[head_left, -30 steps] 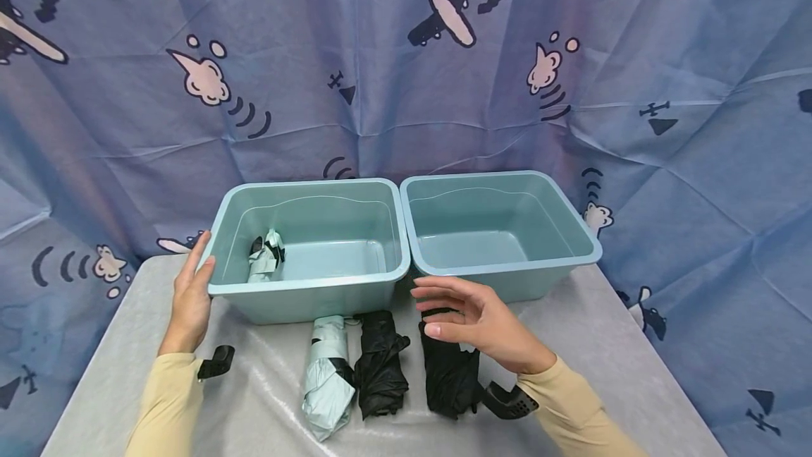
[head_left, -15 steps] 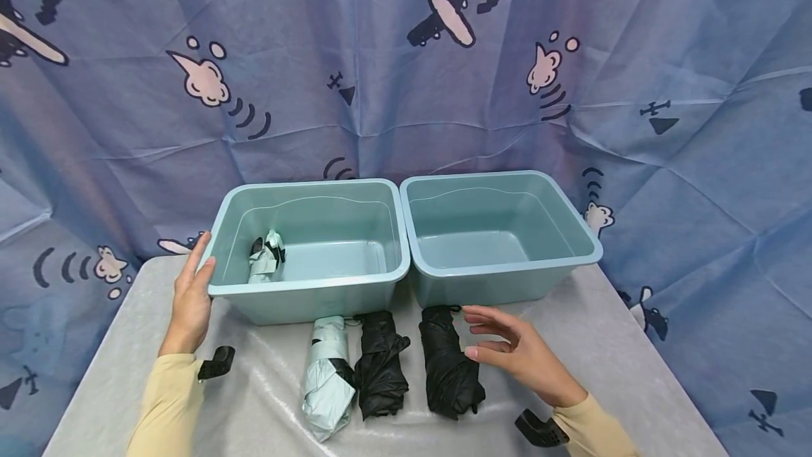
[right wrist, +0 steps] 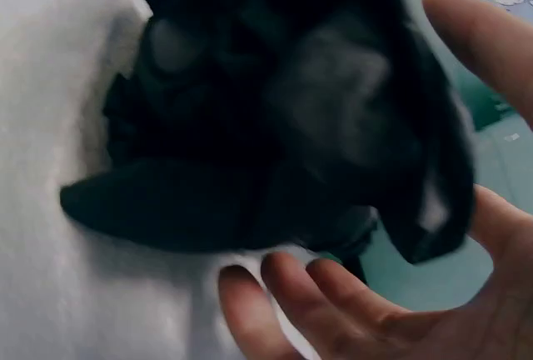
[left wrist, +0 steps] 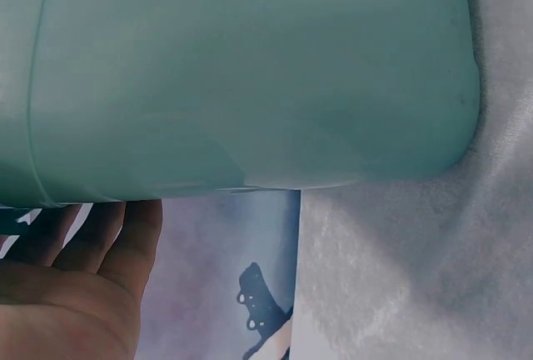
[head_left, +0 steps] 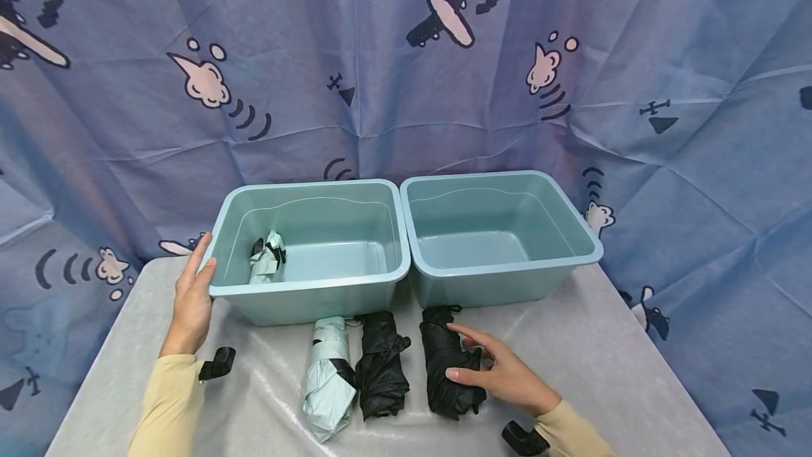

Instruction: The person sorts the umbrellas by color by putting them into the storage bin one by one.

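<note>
Left hand (head_left: 190, 305) touching teal bin (head_left: 311, 285), right hand (head_left: 509, 374) at black umbrella (head_left: 440, 351) (folded)

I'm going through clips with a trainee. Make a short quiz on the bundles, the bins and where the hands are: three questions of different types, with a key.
1. Fill in the blank: ____ black bundles lie on the table.
2. Multiple choice: Where is the left hand?
A) inside the right bin
B) at the outer end of the left bin
C) on a black bundle
3. True or false: The right hand is nearer to a black bundle than to the pale bundle on the table.

Key: 1. Two. 2. B. 3. True; it is at the rightmost black bundle.
</note>
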The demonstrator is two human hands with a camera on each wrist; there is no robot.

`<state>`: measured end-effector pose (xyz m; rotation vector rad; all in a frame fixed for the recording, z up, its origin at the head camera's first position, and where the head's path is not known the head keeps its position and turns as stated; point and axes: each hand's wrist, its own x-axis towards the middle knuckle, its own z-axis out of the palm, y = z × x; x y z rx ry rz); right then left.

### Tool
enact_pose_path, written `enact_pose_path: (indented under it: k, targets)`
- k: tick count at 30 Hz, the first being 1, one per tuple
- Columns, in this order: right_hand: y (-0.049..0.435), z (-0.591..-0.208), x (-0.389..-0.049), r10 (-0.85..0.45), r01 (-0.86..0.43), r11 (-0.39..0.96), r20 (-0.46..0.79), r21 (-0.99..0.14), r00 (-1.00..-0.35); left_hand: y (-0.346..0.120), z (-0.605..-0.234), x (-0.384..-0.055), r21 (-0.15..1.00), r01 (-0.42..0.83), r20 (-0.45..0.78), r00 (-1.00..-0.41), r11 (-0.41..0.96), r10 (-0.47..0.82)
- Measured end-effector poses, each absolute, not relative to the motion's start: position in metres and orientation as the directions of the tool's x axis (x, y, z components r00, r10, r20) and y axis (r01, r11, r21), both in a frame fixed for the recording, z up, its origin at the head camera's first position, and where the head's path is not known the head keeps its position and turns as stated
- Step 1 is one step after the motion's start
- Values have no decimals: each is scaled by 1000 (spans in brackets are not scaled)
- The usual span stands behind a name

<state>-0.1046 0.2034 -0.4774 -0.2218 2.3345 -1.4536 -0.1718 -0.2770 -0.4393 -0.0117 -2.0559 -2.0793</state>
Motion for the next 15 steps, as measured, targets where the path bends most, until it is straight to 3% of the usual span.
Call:
enact_pose_path:
  k: [5, 15]
  targets:
    - [193, -481, -107, -365, 73, 476, -272, -876, -890, -277, -439, -172, 989, 145, 146, -978, 21, -150]
    - [181, -477, -117, -450, -32, 574, -282, -818, -847, -277, -439, -171, 987, 158, 155, -976, -10, -151]
